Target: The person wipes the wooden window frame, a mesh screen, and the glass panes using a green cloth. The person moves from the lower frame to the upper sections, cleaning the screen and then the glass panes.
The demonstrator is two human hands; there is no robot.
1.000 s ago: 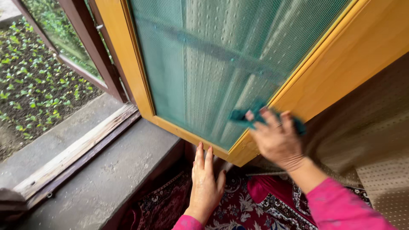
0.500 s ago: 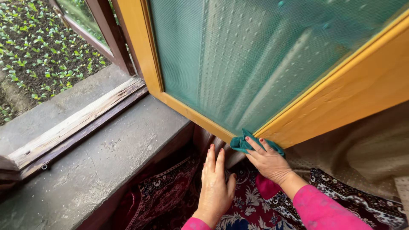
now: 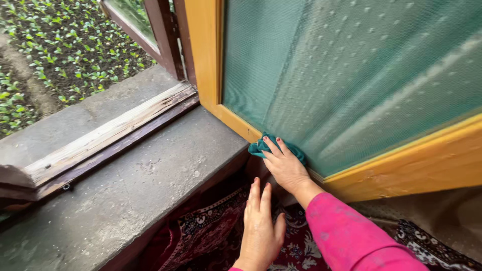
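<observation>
My right hand (image 3: 284, 165) presses a teal cloth (image 3: 259, 147) against the bottom rail of an open window sash (image 3: 236, 123), at the edge of its green mesh pane (image 3: 351, 85). The sash frame is yellow-orange wood. My left hand (image 3: 261, 228) lies flat, fingers together, on the patterned red fabric (image 3: 206, 231) below the sill, holding nothing. Both sleeves are pink.
A grey concrete sill (image 3: 145, 175) runs to the left, with a worn wooden frame rail (image 3: 100, 140) along its outer edge. A dark brown outer window frame (image 3: 163, 35) stands beyond. Outside lies a garden bed with small green plants (image 3: 60, 45). A beige dotted surface (image 3: 442, 221) is at lower right.
My right hand slid the cloth leftward along the bottom rail, from the sash's right corner toward its left corner. The view shifted too. My left hand stayed flat on the fabric.
</observation>
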